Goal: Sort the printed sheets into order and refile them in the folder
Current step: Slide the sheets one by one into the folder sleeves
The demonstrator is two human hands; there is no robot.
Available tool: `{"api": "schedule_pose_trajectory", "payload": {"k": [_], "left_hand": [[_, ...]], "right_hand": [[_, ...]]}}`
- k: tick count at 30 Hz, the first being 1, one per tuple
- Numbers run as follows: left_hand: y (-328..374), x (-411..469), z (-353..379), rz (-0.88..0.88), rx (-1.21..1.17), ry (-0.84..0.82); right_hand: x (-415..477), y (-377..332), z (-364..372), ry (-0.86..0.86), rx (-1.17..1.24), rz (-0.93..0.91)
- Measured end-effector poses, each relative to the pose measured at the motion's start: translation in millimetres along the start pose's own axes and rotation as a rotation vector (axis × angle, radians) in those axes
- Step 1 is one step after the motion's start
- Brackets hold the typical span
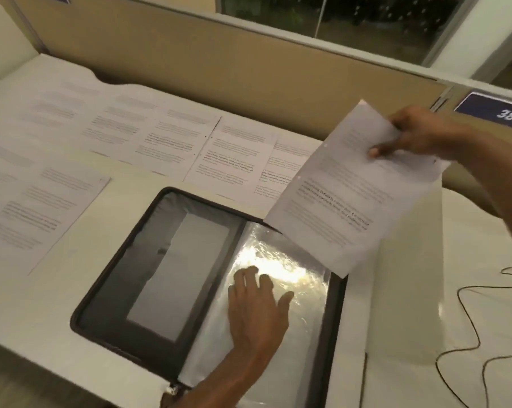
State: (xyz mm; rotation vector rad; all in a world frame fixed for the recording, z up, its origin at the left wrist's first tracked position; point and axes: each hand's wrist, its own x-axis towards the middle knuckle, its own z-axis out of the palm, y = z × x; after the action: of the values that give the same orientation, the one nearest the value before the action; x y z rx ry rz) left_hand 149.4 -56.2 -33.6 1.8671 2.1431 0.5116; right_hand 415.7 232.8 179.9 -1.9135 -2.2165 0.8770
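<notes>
Your right hand pinches a printed sheet between thumb and fingers. Your left hand lies flat, fingers spread, on the folder's plastic sleeve.

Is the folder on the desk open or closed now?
Open. The folder lies spread flat, its dark inner cover to one side and glossy clear sleeves to the other, where the left hand rests.
</notes>
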Motion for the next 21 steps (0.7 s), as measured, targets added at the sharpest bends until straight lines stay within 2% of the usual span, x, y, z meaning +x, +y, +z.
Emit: {"api": "schedule_pose_trajectory", "payload": {"k": [5,13,21], "left_hand": [[40.9,12.1,36.4,-0.115,0.079,-0.069],[53.5,49.7,55.9,-0.219,0.160,-0.029],[55.2,55.9,62.2,-0.276,0.099,-0.039]], "right_hand": [[29.9,20.8,-18.5,-0.101,0.060,0.062],[69.9,46.7,-7.6,-0.291,0.088,0.089],[107.4,49.5,14.4,-0.338,0.041,0.042]]}}
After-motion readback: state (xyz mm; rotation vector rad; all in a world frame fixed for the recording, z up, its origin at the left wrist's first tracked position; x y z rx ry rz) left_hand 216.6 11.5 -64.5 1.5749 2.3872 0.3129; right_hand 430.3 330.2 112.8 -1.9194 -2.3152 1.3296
